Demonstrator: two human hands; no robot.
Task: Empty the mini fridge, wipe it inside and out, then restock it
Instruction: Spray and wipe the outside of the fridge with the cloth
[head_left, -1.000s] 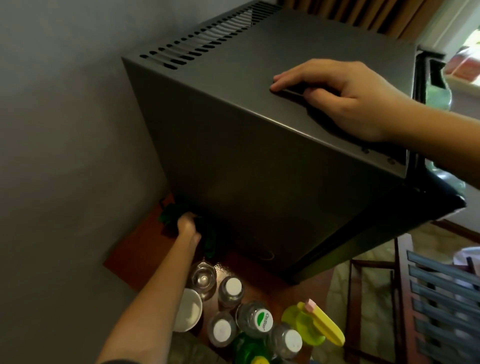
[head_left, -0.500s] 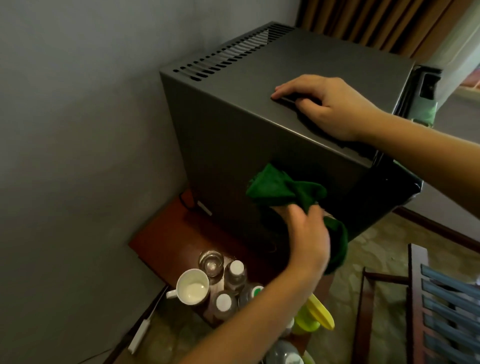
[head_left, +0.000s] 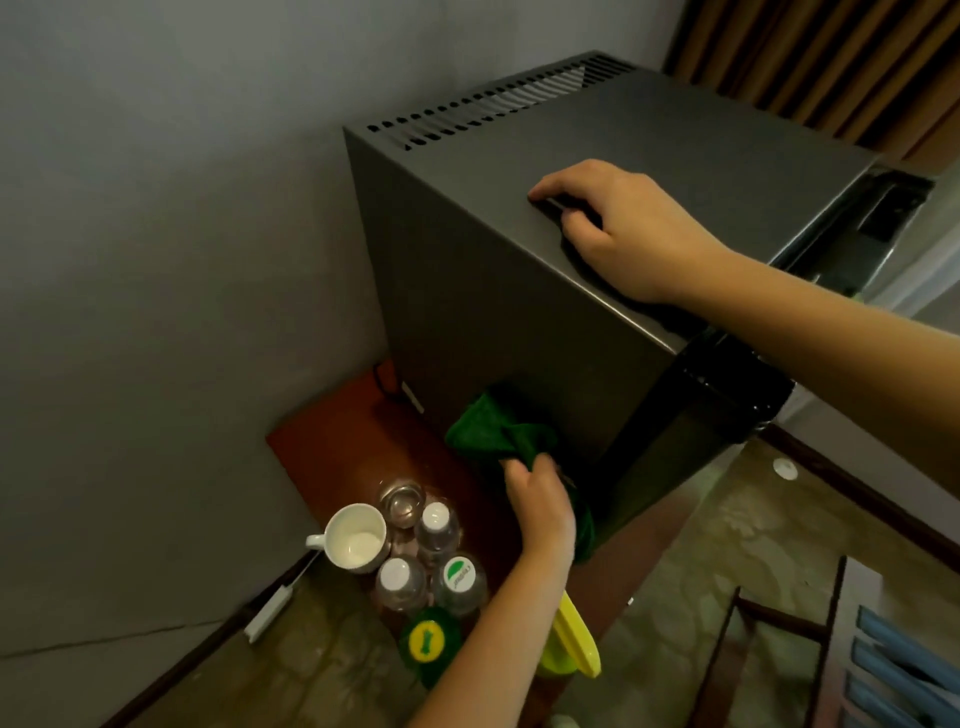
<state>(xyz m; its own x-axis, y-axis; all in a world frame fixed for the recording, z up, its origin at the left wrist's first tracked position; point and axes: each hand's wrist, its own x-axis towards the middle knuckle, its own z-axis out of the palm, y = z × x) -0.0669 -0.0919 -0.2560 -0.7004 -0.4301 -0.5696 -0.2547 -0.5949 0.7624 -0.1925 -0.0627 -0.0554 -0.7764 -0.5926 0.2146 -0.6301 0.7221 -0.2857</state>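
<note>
A dark grey mini fridge (head_left: 498, 291) stands on a low reddish wooden table (head_left: 332, 441) against the wall. My left hand (head_left: 540, 504) grips a green cloth (head_left: 493, 431) and holds it against the lower part of the fridge's left side. My right hand (head_left: 618, 228) rests on the fridge's top near its front edge, fingers bent with the tips on the metal. The fridge door (head_left: 727, 405) is a dark strip at the right front. Several capped bottles (head_left: 436, 525), a glass (head_left: 400, 501) and a white mug (head_left: 356, 538) stand on the table below the cloth.
A yellow spray bottle (head_left: 574, 642) and a green-lidded bottle (head_left: 428, 642) sit at the table's near end, partly behind my left forearm. A grey wall runs along the left. A wooden rack (head_left: 748, 639) stands at the lower right, over a patterned floor. Brown curtains hang behind the fridge.
My left hand carried the green cloth up from the fridge's rear bottom corner to mid-side, then down toward its lower front. My right hand stayed on the top.
</note>
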